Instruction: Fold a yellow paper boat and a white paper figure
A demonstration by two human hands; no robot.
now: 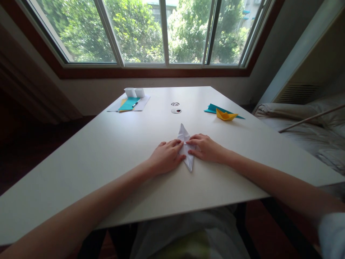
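Observation:
A piece of white folded paper (184,149), shaped like a long diamond with pointed ends, lies on the white table (129,201) in front of me. My left hand (167,156) grips its left side, with fingertips on the paper near the middle and the thumb lower down. From the other side, my right hand (204,147) holds the right edge, its fingers above and thumb below. The two hands nearly meet over the middle crease. Both tips of the paper stick out, one away from me and one toward me. The undersides of the fingers are hidden.
At the far left are two white cups (134,92), blue-green paper (128,103) over yellow and white sheets, and a pen (136,103). Two round pieces (176,111) lie mid-table. At right sit a yellow paper boat (225,115) and a blue-green paper plane (214,107).

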